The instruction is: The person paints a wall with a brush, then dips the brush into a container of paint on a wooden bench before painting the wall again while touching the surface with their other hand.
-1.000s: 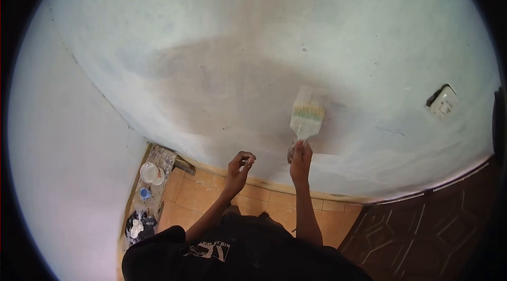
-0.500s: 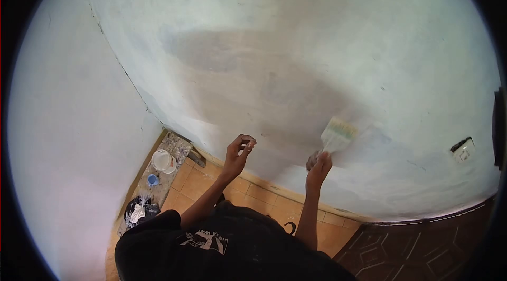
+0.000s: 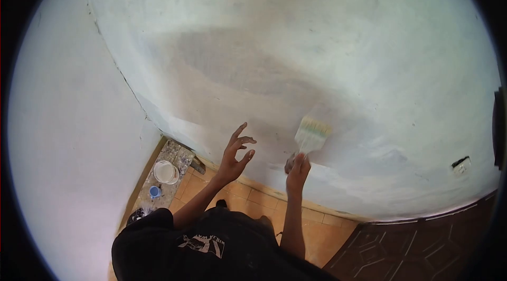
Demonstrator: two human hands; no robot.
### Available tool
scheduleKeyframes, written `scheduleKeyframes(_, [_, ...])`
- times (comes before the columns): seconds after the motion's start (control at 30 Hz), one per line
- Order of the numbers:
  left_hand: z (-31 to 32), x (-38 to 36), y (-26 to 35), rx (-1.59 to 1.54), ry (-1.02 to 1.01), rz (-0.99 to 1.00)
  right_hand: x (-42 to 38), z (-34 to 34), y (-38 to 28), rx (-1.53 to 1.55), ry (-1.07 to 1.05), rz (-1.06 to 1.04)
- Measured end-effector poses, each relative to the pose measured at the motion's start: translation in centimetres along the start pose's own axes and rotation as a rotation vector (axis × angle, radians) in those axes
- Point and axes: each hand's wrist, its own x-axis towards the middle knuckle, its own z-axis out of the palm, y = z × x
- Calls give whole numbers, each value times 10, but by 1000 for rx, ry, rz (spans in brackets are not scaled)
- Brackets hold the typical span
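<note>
In the head view, my right hand is wrapped round the handle of a wide, pale paintbrush. Its bristles point up and overlap the wall, which is pale with a large greyish, shadowed patch. My left hand is raised to the left of the brush, fingers spread and holding nothing. The wall's surface lies behind both hands.
At the lower left a paint-spattered bench bears a white tub and a small blue cup. Orange tiles cover the floor. A wall switch sits at right, above a dark patterned panel.
My right hand and the paintbrush have shifted left. My left hand has opened, its fingers spreading from a loose curl. The view has moved slightly.
</note>
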Motion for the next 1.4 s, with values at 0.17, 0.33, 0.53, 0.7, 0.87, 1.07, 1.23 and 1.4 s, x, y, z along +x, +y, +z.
scheduleKeyframes(0.17, [-7,-1,-3,-53,16,-24,-9,14,-25,16,29,-105])
scheduleKeyframes(0.33, [-1,0,-6,-19,17,0,26,25,-78,26,6,-184])
scheduleKeyframes(0.53, [12,5,2,60,7,59,-15,-4,16,-77,54,40])
scheduleKeyframes(0.7, [18,4,-2,14,-8,16,-8,2,-57,-34,46,-116])
scheduleKeyframes(0.87, [21,4,1,26,-3,5,22,-4,-66,40,-6,-132])
scheduleKeyframes(1.07, [14,6,6,-3,-3,-18,-20,-14,-12,-9,35,72])
scheduleKeyframes(1.23, [17,6,16,9,-3,-37,14,-7,-85,52,6,-162])
scheduleKeyframes(1.4, [21,6,16,-13,24,-34,12,-32,-18,-58,50,-162])
